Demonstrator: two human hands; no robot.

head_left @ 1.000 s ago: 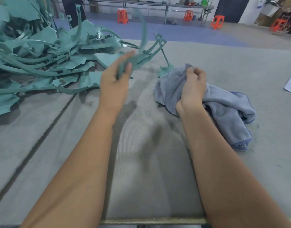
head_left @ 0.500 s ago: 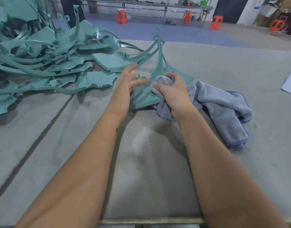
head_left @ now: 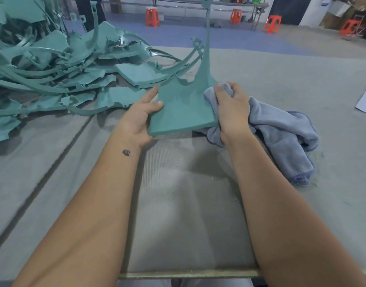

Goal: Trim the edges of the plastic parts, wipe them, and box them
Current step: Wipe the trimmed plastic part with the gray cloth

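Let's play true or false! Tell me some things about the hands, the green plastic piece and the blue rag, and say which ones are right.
1. The left hand holds the flat teal-green plastic part by its left edge. True.
2. The right hand is empty. False: it grips a bunched grey-blue cloth.
3. The cloth touches the right side of the held part. True.
4. The pile of teal plastic parts lies on the right of the table. False: it lies on the left.
5. The orange plastic stools stand on the table. False: they stand on the floor behind it.
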